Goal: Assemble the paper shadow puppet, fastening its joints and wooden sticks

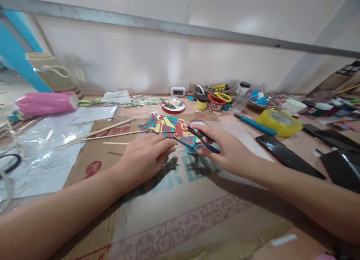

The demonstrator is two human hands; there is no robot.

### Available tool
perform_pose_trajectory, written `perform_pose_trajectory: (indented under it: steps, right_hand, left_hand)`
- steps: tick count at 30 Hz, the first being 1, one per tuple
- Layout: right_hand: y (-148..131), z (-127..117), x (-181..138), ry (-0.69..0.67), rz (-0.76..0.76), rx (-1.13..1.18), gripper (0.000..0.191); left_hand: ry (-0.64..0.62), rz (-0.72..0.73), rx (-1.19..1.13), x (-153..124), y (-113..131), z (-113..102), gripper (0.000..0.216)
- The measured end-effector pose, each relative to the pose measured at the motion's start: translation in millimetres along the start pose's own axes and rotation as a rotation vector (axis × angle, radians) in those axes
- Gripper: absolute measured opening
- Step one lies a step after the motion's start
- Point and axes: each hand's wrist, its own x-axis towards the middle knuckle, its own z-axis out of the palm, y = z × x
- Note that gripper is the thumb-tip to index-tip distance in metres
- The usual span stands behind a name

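Observation:
My left hand [146,155] lies palm down on the cardboard sheet [180,200], fingers together and stretched toward the near edge of a colourful cut-out paper figure [171,128] in red, yellow and teal. My right hand [225,147] is closed on a thin dark tool with a blue end [203,139], its tip resting on the figure's right side. Several thin wooden sticks [109,134] lie just left of the figure.
A yellow tape roll [279,122], a blue-handled knife [255,125] and dark flat strips [287,157] lie to the right. Scissors, paint jars and a small white clock [178,91] stand along the wall. Clear plastic sheets [50,147] and a pink bundle [46,102] are at left.

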Motion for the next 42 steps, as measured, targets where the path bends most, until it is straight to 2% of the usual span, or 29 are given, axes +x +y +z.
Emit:
perform_pose_trajectory:
  steps: [3,8,13,17,21,24,27,30,32,35,38,42]
  right_hand:
    - [5,17,-4,-0.021,0.004,-0.044,0.051]
    - [12,36,-8,-0.036,-0.120,-0.204,0.051]
    - [11,42,4,-0.032,-0.189,-0.191,0.048]
    - [9,45,14,-0.022,-0.231,-0.161,0.045]
    - [9,49,20,-0.035,-0.247,-0.165,0.046]
    - [8,49,22,-0.031,-0.262,-0.206,0.049]
    - [3,38,22,-0.006,-0.369,-0.327,0.048]
    - [-10,15,19,0.011,-0.456,-0.391,0.048]
    - [-19,-2,18,0.005,-0.410,-0.315,0.047]
    - [-24,-16,21,-0.051,-0.277,-0.187,0.062]
    - [-14,-10,22,-0.057,-0.162,-0.103,0.071]
    - [7,13,15,0.083,-0.072,-0.114,0.074]
  left_hand:
    - [-0.008,-0.005,0.024,-1,-5,1,0.023]
    - [-0.119,-0.121,0.034,-1,-11,3,0.032]
    - [-0.170,-0.170,0.072,0,-13,1,0.032]
    - [-0.280,-0.185,0.135,2,-20,-1,0.033]
    - [-0.389,-0.189,0.126,9,-28,-12,0.033]
    - [-0.416,-0.238,0.068,14,-28,-21,0.036]
    - [-0.373,-0.251,0.086,13,-22,-20,0.036]
    - [-0.339,-0.210,0.106,7,-15,-8,0.032]
    - [-0.332,-0.185,0.097,4,-13,-2,0.027]
    - [-0.261,-0.174,0.092,0,-13,2,0.025]
    - [-0.115,-0.123,0.073,-3,-14,2,0.028]
    - [0.008,-0.046,0.000,-4,-14,1,0.020]
